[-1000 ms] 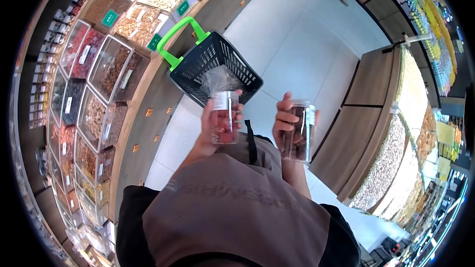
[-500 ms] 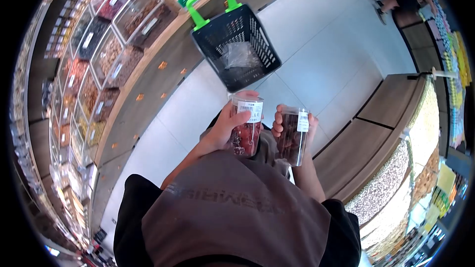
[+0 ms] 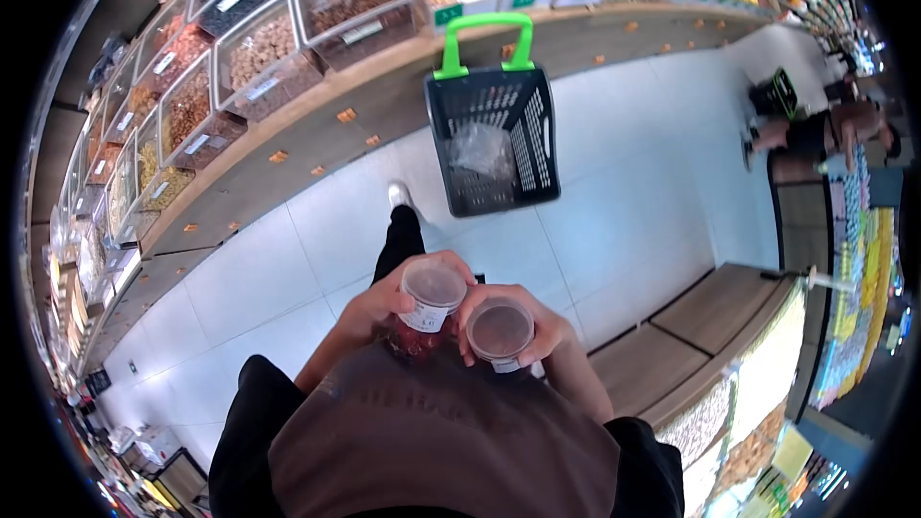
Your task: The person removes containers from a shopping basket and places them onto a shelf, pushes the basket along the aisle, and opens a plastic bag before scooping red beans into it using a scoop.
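My left hand [image 3: 384,299] is wrapped round a clear plastic jar [image 3: 434,285] with red contents and a white label below its lid. Close beside it, my right hand [image 3: 545,334] grips a second clear jar [image 3: 500,328], whose lid faces up and whose contents look dark. Both jars are upright in front of my chest, lids toward the camera, so their lower parts are mostly hidden. Ahead of my hands stands a black shopping basket [image 3: 499,197] with a raised green handle [image 3: 487,21]. Inside the basket lies a crumpled clear plastic bag [image 3: 480,150].
A curved wooden counter [image 3: 384,101] with clear bins [image 3: 350,0] of dried foods runs along the left and far side. To the right is a wooden display stand [image 3: 662,336] with bulk goods. Farther right, another person [image 3: 815,129] is near a second basket [image 3: 773,94].
Both jars have come closer to my body and each other, tilting so their lids face the camera. The view has turned, and my foot now shows near the basket.
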